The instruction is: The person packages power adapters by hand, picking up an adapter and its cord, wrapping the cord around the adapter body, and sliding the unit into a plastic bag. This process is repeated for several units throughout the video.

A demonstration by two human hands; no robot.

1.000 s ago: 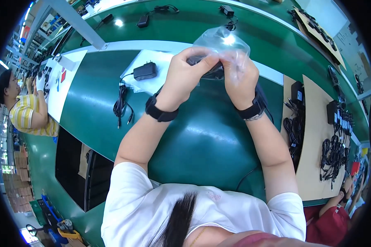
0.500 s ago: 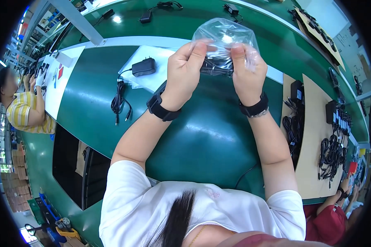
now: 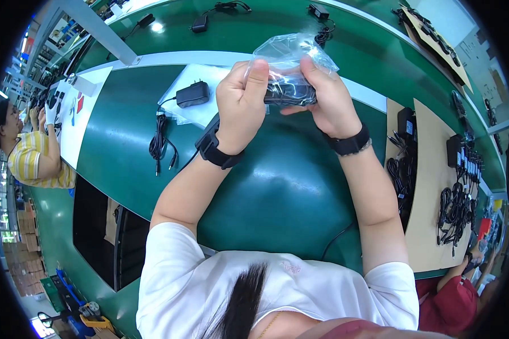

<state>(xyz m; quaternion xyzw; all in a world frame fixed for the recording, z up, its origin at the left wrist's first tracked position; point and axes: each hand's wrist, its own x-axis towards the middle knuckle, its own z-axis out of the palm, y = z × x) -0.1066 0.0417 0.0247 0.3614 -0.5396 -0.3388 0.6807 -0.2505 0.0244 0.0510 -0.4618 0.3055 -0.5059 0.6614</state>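
Note:
Between my two hands, above the far part of the green table, is a clear plastic bag (image 3: 291, 51) with a black corded item, likely a power adapter, (image 3: 290, 94) in its lower part. My left hand (image 3: 242, 96) grips the bag's left side, thumb on top. At the right side, my right hand (image 3: 333, 101) pinches the bag with the thumb over the film; some of its fingers reach under the black item. Left of my left hand, a black power adapter (image 3: 193, 94) lies on a stack of clear bags (image 3: 201, 73), its bundled cable (image 3: 159, 138) hanging onto the table.
Cardboard sheets (image 3: 430, 226) with several black adapters and coiled cables (image 3: 457, 209) lie at the right. Beyond the pale rail, more adapters (image 3: 199, 24) rest on a green surface. A black bin (image 3: 96, 226) stands at lower left. Co-workers sit at far left (image 3: 37, 155) and lower right (image 3: 452, 305).
My hands and the bag have shifted slightly left. My right hand has turned inward, its fingers now under the black item, and the bag's top has folded lower.

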